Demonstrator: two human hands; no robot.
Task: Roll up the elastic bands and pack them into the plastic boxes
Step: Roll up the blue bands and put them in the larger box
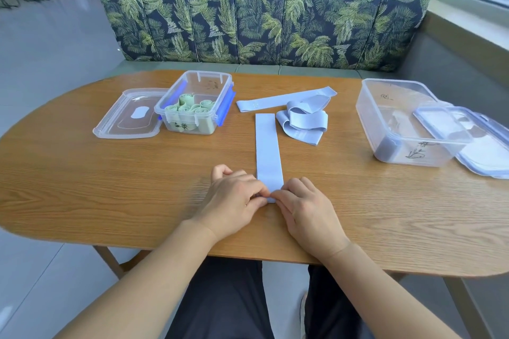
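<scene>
The left hand (237, 195) and right hand (305, 206) pinch the near end of a flat pale-blue elastic band (268, 151) on the wooden table (110, 173), fingertips curled around its folded edge.

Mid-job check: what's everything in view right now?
band being rolled: one, pale blue, table centre.
loose bands: count unclear, pale blue, heaped beyond it.
green rolls: several, green, inside small box.
small box: one, clear, blue clips, far left.
small lid: one, clear, beside small box.
large box: one, clear, right.
large lid: one, clear, blue-edged, against large box.
table: one, wood, under everything.
sofa: one, leaf-print, behind table.
left hand, right hand: two, pinching band's near end.
</scene>
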